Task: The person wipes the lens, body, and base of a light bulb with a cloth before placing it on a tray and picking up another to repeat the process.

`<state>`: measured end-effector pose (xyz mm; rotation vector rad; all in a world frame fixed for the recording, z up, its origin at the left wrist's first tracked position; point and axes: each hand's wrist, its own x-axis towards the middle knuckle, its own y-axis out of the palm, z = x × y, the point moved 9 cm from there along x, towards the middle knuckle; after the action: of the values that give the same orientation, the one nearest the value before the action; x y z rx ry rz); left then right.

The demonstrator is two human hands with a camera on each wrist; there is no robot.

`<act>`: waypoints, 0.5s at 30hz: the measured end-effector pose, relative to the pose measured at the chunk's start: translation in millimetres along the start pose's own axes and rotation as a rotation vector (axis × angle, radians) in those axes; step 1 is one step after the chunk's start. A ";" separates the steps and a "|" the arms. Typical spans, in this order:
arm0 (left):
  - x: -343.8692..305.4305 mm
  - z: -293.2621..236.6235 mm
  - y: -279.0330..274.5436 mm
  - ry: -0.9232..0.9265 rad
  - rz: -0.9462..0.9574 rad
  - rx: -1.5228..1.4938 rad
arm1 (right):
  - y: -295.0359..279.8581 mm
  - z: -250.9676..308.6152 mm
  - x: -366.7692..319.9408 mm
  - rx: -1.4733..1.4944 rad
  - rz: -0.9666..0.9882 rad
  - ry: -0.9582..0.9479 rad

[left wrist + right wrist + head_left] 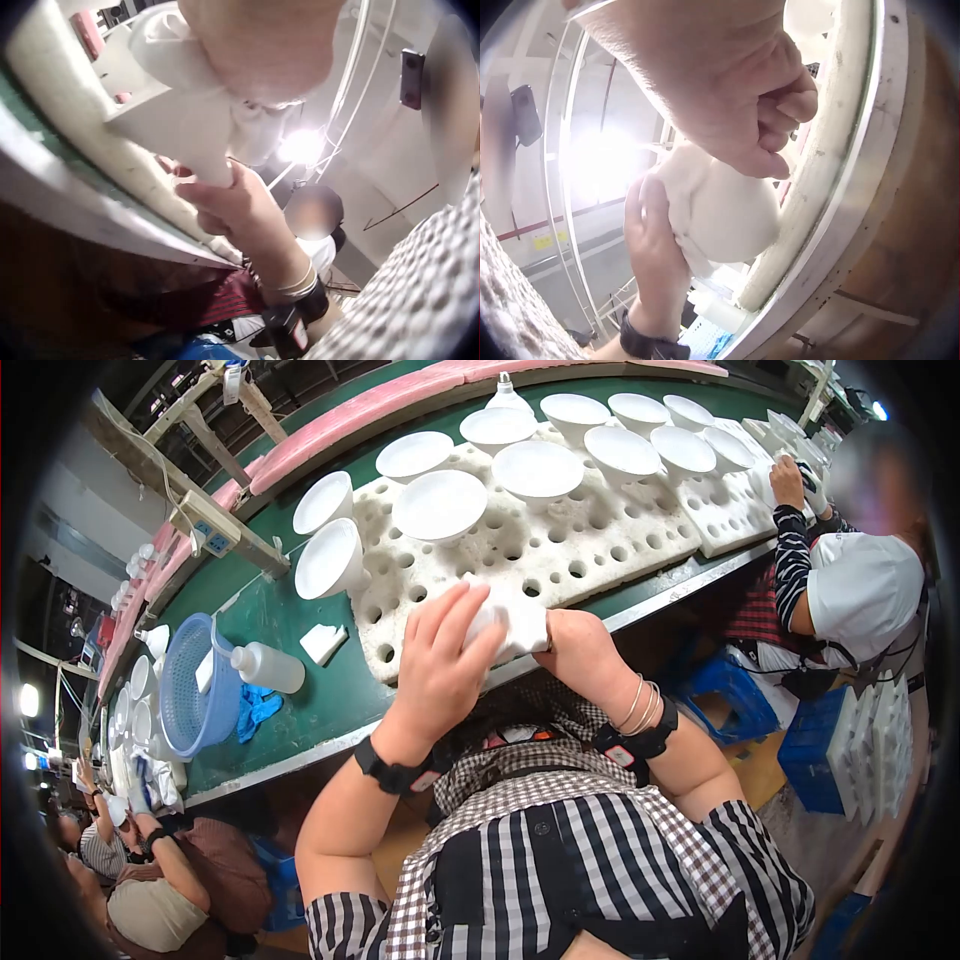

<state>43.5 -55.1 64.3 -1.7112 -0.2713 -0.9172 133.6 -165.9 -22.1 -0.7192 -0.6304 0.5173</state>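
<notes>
We see a green surface [300,620] that carries a white rack [560,550] full of holes, with white cups [440,505] standing in it. A blue basket [190,690] is well to the left. At the rack's near edge the left hand [440,660] and the right hand [580,650] both grasp one white cup [520,625] between them, fingers curled around it.

Bright even indoor light; fisheye vignette at edges; wrist views blurred, lamp glare behind.

White cup [510,622], white foam tray [560,540], green bench [300,620], blue basket [190,690], black-and-white checked shirt [560,860].
</notes>
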 end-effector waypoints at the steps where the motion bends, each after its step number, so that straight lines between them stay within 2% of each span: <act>1: -15.7 -4.4 -1.8 0.048 -0.003 0.007 | -1.5 -0.8 -1.0 0.054 -0.032 -0.003; 2: -31.8 -6.1 -1.6 0.095 -0.008 0.012 | -4.4 -0.6 -0.6 0.053 -0.040 0.002; 3: -53.1 2.3 5.3 0.103 -0.005 0.008 | -3.5 -10.0 0.2 0.111 -0.003 0.123; 4: -76.8 26.9 14.6 -0.017 -0.004 0.028 | -1.4 -19.3 -1.1 0.171 0.035 0.244; 6: -95.4 62.4 6.1 -0.281 -0.038 0.029 | -7.8 -26.2 -2.9 0.189 0.031 0.294; 8: -86.3 77.4 -10.8 -0.292 -0.136 0.057 | -5.8 -25.1 -6.7 0.253 0.091 0.325; 10: -61.9 90.7 -14.7 -0.388 -0.152 0.043 | -11.6 -15.6 -6.1 0.260 0.065 0.304; 11: -51.6 96.1 -10.0 -0.440 -0.100 0.110 | -16.1 -9.0 -4.0 0.272 0.034 0.279; 12: -43.1 95.9 -8.3 -0.438 -0.106 0.114 | -18.7 -5.1 -4.6 0.270 0.032 0.272; 14: -28.7 94.5 4.3 -0.426 0.015 0.216 | -29.5 0.4 -8.3 0.221 -0.016 0.263; 15: -21.2 84.6 0.8 -0.326 -0.025 0.247 | -34.2 2.7 -8.3 0.220 -0.024 0.266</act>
<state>66.5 26.1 42.5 -1.6222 -0.5982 -0.5908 133.4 -192.0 1.7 -0.5593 -0.3273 0.4506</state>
